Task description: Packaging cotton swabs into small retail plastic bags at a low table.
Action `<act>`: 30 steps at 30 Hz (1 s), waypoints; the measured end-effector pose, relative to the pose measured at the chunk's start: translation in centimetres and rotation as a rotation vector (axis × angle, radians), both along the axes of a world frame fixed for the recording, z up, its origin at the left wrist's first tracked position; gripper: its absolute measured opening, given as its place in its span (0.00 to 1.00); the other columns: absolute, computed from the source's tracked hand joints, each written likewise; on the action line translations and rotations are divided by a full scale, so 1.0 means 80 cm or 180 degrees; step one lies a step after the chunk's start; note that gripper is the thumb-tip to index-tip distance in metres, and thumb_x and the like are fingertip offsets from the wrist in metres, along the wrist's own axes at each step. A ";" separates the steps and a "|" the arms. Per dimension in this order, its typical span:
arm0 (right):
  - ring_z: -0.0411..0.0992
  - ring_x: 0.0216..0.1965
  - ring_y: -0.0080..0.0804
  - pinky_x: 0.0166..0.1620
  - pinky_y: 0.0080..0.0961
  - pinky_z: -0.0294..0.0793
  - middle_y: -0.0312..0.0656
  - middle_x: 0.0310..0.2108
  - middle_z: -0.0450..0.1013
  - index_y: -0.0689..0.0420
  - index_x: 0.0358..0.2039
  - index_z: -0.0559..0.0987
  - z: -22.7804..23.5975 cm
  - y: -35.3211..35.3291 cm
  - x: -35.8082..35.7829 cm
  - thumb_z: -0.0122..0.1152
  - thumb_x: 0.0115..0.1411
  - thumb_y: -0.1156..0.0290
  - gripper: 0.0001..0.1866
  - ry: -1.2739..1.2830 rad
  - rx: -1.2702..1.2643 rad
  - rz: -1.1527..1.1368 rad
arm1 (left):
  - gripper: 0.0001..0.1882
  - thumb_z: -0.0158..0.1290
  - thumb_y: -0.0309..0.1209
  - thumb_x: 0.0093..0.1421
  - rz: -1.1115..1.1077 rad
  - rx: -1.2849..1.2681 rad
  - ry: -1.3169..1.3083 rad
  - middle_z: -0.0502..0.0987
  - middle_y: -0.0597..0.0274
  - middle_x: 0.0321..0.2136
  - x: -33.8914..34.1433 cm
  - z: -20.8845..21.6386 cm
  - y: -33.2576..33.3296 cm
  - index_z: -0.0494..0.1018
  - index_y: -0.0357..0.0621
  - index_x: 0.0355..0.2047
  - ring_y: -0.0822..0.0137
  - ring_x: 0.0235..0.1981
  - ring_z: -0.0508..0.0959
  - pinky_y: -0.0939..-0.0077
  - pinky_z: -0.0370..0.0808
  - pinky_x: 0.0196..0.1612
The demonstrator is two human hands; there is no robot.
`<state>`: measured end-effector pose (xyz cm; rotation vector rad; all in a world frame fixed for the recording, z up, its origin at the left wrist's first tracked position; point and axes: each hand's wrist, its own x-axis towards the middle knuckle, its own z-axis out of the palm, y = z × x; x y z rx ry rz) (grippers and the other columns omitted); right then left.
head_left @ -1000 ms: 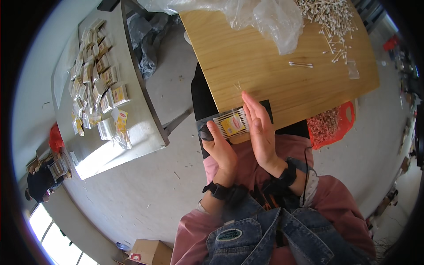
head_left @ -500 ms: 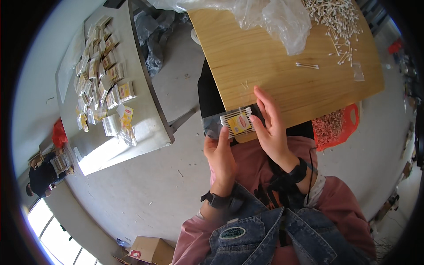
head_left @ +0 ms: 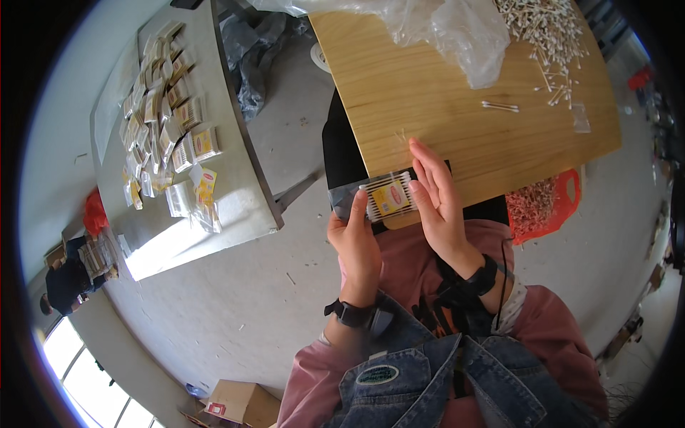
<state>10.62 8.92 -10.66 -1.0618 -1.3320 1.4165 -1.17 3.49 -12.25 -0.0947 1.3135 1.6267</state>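
Note:
A flat pack of cotton swabs (head_left: pixel 390 198) with a yellow label is held just over the near edge of the wooden table. Its white tips line both long sides. Around its left end lies a dark, glossy sheet or clear wrapper (head_left: pixel 342 200); I cannot tell which. My left hand (head_left: pixel 356 248) grips the pack's left end, thumb on top and the other fingers hidden underneath. At the right end, my right hand (head_left: pixel 444 208) rests its thumb against the pack, fingers stretched out and pointing away from me.
Loose swabs (head_left: pixel 546 28) are heaped at the table's far right, near a crumpled plastic bag (head_left: pixel 464 43). Two swabs (head_left: pixel 499 106) lie apart. A red basket (head_left: pixel 571 196) holds more swabs. Many finished packs (head_left: pixel 160 114) cover the metal table (head_left: pixel 239 214) at left. A person (head_left: pixel 68 278) is far left.
The pack has shifted slightly right, and my left thumb has moved up along its left end. My right hand has moved a little right, fingers still stretched.

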 end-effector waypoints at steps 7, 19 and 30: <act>0.53 0.71 0.36 0.72 0.34 0.51 0.47 0.69 0.56 0.63 0.67 0.60 0.000 0.000 0.001 0.44 0.73 0.72 0.23 0.0224 -0.0069 -0.0043 | 0.08 0.55 0.31 0.67 0.0404 0.0242 -0.0333 0.81 0.62 0.36 -0.002 0.010 0.002 0.77 0.38 0.35 0.74 0.37 0.79 0.78 0.76 0.41; 0.50 0.72 0.40 0.72 0.39 0.48 0.48 0.70 0.54 0.62 0.68 0.57 -0.004 -0.005 -0.004 0.39 0.75 0.63 0.26 0.0435 -0.0091 0.0020 | 0.08 0.55 0.32 0.68 0.0273 -0.0006 -0.0270 0.79 0.66 0.32 -0.001 -0.004 0.009 0.75 0.40 0.35 0.76 0.33 0.78 0.80 0.76 0.39; 0.48 0.73 0.40 0.72 0.39 0.47 0.49 0.71 0.52 0.63 0.69 0.57 -0.002 -0.006 -0.008 0.39 0.75 0.60 0.28 0.0256 0.0039 0.0057 | 0.08 0.57 0.32 0.67 0.0476 0.0166 -0.0114 0.80 0.65 0.33 0.014 -0.016 0.015 0.74 0.40 0.36 0.75 0.32 0.79 0.77 0.77 0.37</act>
